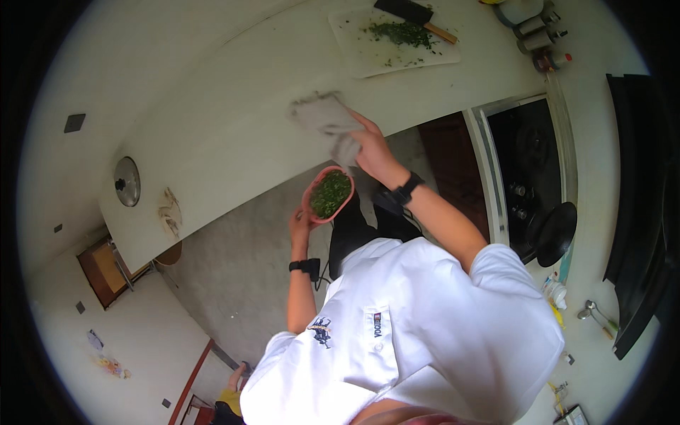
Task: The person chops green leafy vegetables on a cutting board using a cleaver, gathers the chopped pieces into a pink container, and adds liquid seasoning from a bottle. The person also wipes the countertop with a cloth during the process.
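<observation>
In my left hand (302, 226) is the rim of a pink oval container (305, 199), held in front of the counter's edge. Chopped green leaves (332, 195) fill it. My right hand (374, 146) grips a greyish cloth (326, 114), blurred, over the front of the white countertop (234, 143). Farther back on the counter lies a white cutting board (366, 64) with more chopped greens (404, 34) scattered on it. A cleaver (406, 10) with a dark blade and wooden handle rests across the board's far side.
A pot lid (127, 181) and a brown smear (170, 212) are at the counter's left end. To the right are a gas stove (526, 138), a black pan (556, 234) and several condiment containers (536, 40). Another person (231, 398) is partly visible at the lower left.
</observation>
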The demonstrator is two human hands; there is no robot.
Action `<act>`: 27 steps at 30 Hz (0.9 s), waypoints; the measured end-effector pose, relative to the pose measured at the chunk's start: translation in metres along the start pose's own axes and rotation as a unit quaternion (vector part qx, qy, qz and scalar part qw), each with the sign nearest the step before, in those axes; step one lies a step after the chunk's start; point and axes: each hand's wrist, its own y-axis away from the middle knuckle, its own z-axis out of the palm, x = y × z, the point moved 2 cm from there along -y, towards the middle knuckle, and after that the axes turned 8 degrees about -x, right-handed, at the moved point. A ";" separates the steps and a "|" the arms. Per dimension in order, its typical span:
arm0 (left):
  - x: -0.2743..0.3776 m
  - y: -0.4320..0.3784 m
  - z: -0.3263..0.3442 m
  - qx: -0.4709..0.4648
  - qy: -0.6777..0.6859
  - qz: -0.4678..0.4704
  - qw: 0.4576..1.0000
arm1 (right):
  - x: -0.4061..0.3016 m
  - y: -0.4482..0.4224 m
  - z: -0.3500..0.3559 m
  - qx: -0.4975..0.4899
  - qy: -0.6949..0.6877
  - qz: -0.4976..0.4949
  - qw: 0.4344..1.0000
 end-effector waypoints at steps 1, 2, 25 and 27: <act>0.000 0.007 -0.025 0.031 -0.040 0.023 0.998 | 0.004 -0.016 0.020 0.013 -0.035 0.003 0.999; 0.002 0.010 -0.044 0.060 -0.078 0.045 0.994 | 0.012 -0.037 0.038 0.027 -0.068 0.005 0.997; 0.173 -0.175 0.007 0.198 0.133 0.099 0.966 | -0.252 -0.128 -0.174 0.190 0.764 0.022 0.617; 0.159 -0.186 0.023 0.181 0.153 0.096 0.967 | -0.283 -0.166 -0.268 0.198 0.776 0.159 0.577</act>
